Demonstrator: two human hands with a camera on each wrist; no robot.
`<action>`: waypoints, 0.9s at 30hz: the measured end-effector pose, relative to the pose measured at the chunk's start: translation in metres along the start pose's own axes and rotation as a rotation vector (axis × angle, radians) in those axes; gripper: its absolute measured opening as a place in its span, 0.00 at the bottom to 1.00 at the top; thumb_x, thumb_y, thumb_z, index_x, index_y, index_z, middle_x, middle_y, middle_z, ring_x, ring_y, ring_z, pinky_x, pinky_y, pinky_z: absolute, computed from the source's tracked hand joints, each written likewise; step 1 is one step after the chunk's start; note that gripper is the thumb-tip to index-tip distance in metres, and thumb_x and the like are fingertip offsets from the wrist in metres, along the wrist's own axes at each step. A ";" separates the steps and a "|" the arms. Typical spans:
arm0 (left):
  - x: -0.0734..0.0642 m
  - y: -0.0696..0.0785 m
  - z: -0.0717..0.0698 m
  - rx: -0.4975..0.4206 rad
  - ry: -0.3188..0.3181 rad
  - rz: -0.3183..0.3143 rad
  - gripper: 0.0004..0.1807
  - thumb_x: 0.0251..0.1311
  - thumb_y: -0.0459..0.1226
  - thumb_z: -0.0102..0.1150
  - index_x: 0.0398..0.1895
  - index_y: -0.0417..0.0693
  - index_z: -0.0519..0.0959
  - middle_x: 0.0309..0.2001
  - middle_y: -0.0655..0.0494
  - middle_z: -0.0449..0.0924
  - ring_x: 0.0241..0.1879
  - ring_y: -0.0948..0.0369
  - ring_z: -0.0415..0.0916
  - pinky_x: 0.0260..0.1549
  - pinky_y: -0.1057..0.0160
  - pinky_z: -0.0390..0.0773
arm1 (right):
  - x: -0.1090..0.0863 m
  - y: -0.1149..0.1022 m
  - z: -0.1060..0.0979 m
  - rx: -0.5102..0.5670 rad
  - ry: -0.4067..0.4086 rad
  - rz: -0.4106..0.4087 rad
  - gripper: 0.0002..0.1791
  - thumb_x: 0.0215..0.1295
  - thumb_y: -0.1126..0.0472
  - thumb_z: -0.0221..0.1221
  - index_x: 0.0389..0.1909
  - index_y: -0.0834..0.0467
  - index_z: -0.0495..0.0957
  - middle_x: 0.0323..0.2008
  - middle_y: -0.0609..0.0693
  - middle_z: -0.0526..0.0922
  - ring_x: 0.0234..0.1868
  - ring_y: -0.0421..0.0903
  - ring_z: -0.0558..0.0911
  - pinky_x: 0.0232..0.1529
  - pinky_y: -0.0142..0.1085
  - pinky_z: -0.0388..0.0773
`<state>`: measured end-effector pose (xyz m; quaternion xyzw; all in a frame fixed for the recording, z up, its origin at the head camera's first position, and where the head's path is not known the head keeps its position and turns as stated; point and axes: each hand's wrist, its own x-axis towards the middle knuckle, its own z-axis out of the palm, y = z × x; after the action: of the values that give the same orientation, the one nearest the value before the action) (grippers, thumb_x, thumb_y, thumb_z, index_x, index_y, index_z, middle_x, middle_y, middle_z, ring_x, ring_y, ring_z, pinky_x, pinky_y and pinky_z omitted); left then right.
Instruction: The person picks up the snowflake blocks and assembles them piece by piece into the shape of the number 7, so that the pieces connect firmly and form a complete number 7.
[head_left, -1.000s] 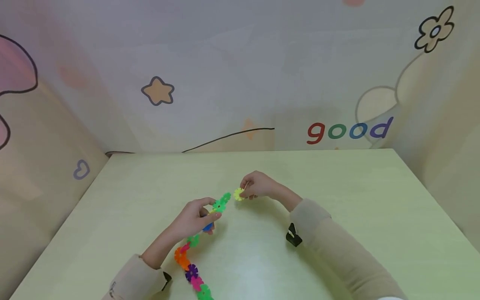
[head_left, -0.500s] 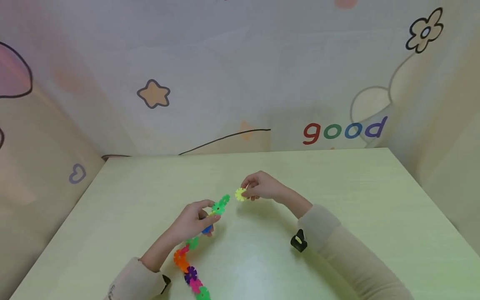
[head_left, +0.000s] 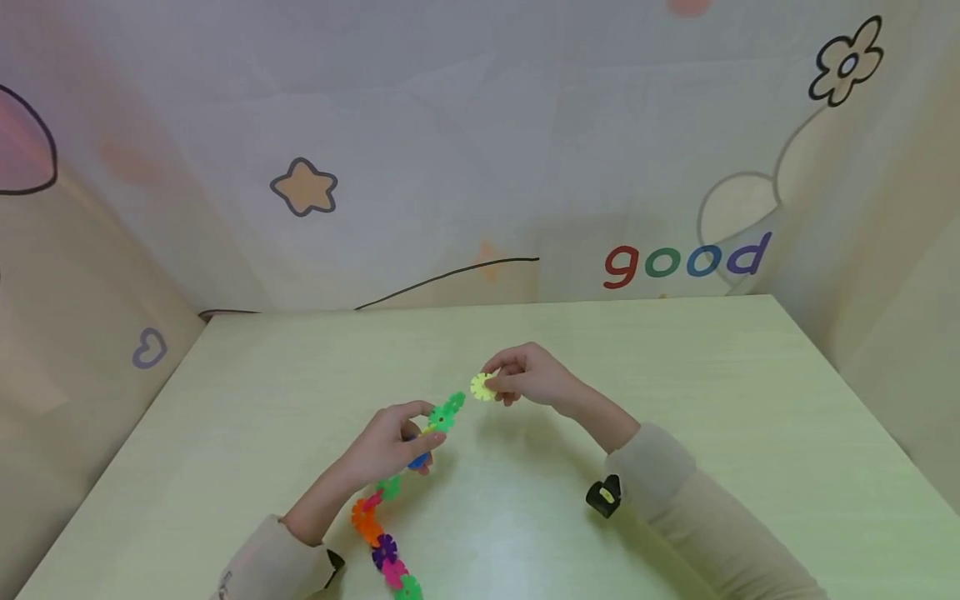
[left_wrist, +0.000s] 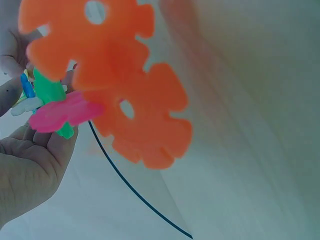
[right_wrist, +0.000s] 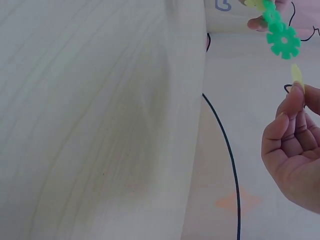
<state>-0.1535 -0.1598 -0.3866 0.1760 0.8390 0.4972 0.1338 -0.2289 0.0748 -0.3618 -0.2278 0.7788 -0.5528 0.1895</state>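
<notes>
My left hand grips a chain of notched plastic snowflake discs near its upper end. Two green discs stick out past the fingers, and a blue disc shows under the thumb. Below the hand the chain continues through orange discs, a purple disc and pink and green ones, running off the bottom of the head view. My right hand pinches a single yellow snowflake disc between thumb and fingertips. In the right wrist view, a small gap separates this yellow disc from the end green disc.
A pale wooden-look table lies beneath both hands. Behind it hangs a printed cloth backdrop with a star, a flower and the word "good". Black wrist devices sit at both sleeve cuffs.
Both hands keep their holds on the discs. The right forearm and cuff have swung a little to the right, while the yellow disc stays near the chain's green end. The head view has shifted slightly.
</notes>
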 end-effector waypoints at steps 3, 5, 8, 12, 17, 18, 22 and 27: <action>0.000 -0.001 0.001 0.000 -0.011 -0.009 0.22 0.61 0.40 0.55 0.53 0.35 0.68 0.20 0.46 0.79 0.21 0.52 0.79 0.27 0.62 0.78 | -0.002 -0.002 0.002 0.003 0.014 -0.008 0.10 0.59 0.67 0.58 0.40 0.69 0.77 0.25 0.58 0.80 0.21 0.42 0.77 0.32 0.43 0.78; 0.001 -0.001 0.002 0.002 -0.015 -0.015 0.22 0.61 0.40 0.55 0.54 0.36 0.68 0.20 0.47 0.79 0.22 0.52 0.79 0.27 0.62 0.78 | -0.002 -0.003 0.003 -0.004 0.018 -0.011 0.10 0.59 0.67 0.58 0.40 0.68 0.78 0.23 0.54 0.80 0.21 0.42 0.77 0.32 0.42 0.78; 0.002 -0.001 0.003 0.006 -0.016 -0.018 0.23 0.61 0.40 0.55 0.54 0.35 0.67 0.20 0.48 0.79 0.22 0.52 0.79 0.27 0.61 0.78 | -0.004 -0.005 0.004 -0.010 0.022 -0.014 0.10 0.59 0.67 0.57 0.40 0.68 0.78 0.22 0.51 0.80 0.21 0.42 0.76 0.32 0.42 0.78; 0.003 0.000 0.004 0.001 -0.021 -0.023 0.23 0.60 0.39 0.56 0.55 0.35 0.67 0.21 0.44 0.79 0.22 0.51 0.79 0.27 0.62 0.78 | -0.005 -0.007 0.006 -0.015 0.024 -0.018 0.10 0.60 0.67 0.57 0.40 0.69 0.78 0.24 0.56 0.81 0.21 0.42 0.76 0.32 0.42 0.78; 0.004 0.001 0.004 0.002 -0.029 -0.026 0.22 0.60 0.40 0.56 0.53 0.36 0.68 0.22 0.43 0.79 0.22 0.51 0.79 0.27 0.61 0.78 | -0.004 -0.008 0.007 -0.055 0.023 -0.031 0.10 0.59 0.67 0.57 0.39 0.68 0.78 0.24 0.59 0.80 0.20 0.42 0.75 0.32 0.46 0.78; 0.004 0.001 0.004 0.003 -0.029 -0.025 0.22 0.60 0.40 0.56 0.53 0.36 0.68 0.22 0.43 0.79 0.22 0.51 0.79 0.26 0.61 0.77 | -0.004 -0.008 0.007 -0.071 0.025 -0.038 0.09 0.59 0.68 0.57 0.39 0.68 0.78 0.24 0.60 0.80 0.20 0.42 0.75 0.32 0.47 0.77; 0.005 0.002 0.005 0.007 -0.029 -0.020 0.21 0.60 0.39 0.56 0.53 0.37 0.68 0.22 0.44 0.79 0.22 0.51 0.79 0.26 0.61 0.77 | -0.003 -0.009 0.008 -0.149 0.039 -0.068 0.08 0.59 0.68 0.58 0.38 0.67 0.79 0.23 0.60 0.79 0.19 0.42 0.74 0.28 0.44 0.77; 0.006 0.004 0.006 0.007 -0.030 -0.016 0.20 0.60 0.39 0.56 0.53 0.38 0.68 0.24 0.44 0.79 0.22 0.52 0.79 0.26 0.61 0.78 | -0.002 -0.009 0.008 -0.192 0.046 -0.067 0.08 0.59 0.67 0.58 0.38 0.66 0.79 0.20 0.55 0.78 0.19 0.42 0.73 0.22 0.33 0.71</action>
<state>-0.1563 -0.1508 -0.3860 0.1772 0.8399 0.4906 0.1497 -0.2214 0.0666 -0.3557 -0.2582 0.8243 -0.4867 0.1300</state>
